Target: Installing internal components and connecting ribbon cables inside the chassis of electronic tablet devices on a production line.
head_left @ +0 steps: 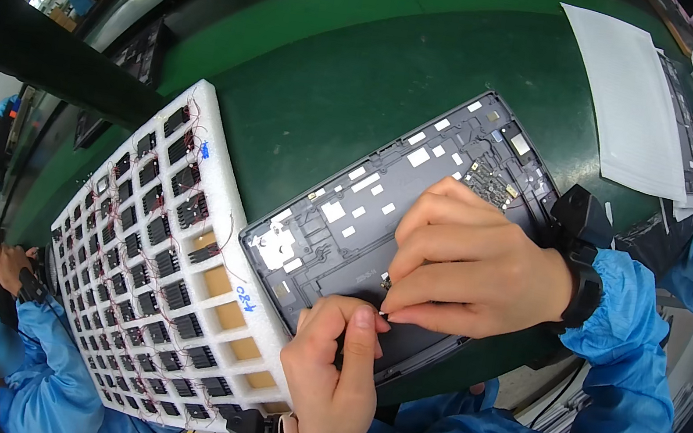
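A white foam tray [200, 121] holds rows of small black wired parts [152, 229] — several near cells sit empty. The left hand [331, 387] and right hand [472, 265] meet fingertip to fingertip, pinching a tiny part too small to identify at the near edge of the dark grey laptop shell [385, 195] — dotted with white stickers — on the green mat [339, 83].

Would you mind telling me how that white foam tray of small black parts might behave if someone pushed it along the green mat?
The white foam tray is probably light and would slide easily. Its thin grid walls look soft, so may dent. The small black parts trail fine wires, which might snag.
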A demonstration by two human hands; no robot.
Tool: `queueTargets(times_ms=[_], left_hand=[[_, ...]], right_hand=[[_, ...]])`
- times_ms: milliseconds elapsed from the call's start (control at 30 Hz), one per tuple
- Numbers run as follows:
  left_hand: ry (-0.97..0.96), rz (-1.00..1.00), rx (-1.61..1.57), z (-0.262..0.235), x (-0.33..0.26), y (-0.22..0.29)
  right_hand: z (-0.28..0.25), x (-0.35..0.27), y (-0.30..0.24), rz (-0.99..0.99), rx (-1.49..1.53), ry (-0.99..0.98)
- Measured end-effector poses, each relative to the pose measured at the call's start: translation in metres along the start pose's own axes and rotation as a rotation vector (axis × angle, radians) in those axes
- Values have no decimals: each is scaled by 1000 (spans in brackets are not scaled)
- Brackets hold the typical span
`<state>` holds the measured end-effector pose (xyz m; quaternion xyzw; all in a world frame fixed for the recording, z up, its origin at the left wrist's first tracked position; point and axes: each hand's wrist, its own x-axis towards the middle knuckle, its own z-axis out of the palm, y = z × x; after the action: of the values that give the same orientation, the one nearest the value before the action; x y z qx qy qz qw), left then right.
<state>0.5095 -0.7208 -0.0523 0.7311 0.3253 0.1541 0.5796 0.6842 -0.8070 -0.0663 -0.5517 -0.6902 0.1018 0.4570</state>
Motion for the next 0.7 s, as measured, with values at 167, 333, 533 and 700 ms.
queueTargets(times_ms=[167,333,533,700], left_hand=[[-47,-53,67,-1,0,3],[-24,-17,46,2,-1,-1],[7,29,32,2,-1,0],[17,49,63,3,-1,2]], right_hand=[[4,-1,1,51,-3,30],[4,0,2,101,55,2],[-2,0,-2,207,160,-54],[-4,1,-3,248,196,-102]])
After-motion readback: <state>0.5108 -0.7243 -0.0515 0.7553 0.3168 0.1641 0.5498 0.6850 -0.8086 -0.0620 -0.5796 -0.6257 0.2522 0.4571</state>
